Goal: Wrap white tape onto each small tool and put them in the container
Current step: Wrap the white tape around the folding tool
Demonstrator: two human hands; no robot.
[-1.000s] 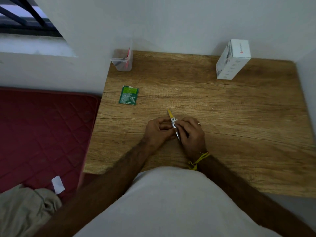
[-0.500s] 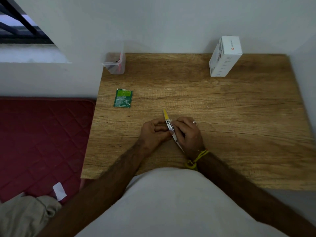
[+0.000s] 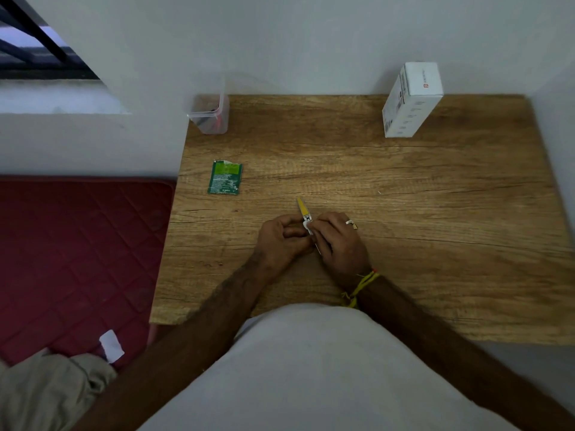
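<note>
Now a small bit of white tape (image 3: 306, 224) shows on the small tool (image 3: 306, 217), right where the two hands meet; a moment ago only bare metal showed there, and the hands sit in almost the same spot over the desk (image 3: 404, 213). The left hand (image 3: 280, 241) is curled shut on the tool's lower part. The right hand (image 3: 337, 241) is curled too, with its fingertips (image 3: 317, 223) pinching at the tape and tool. The yellow tip of the tool pokes out past the hands, toward the wall. It looks like the wrapping is under way, not done. To do it well, the left hand should keep the tool from wobbling while the right hand pulls the tape snug and rolls it round flat, with no wrinkles. Pressing the loose end down would help it stick. The clear container (image 3: 209, 115) waits far off at the back left corner of the desk, with some things already inside. A green packet (image 3: 224, 177) lies between it and the hands.
</note>
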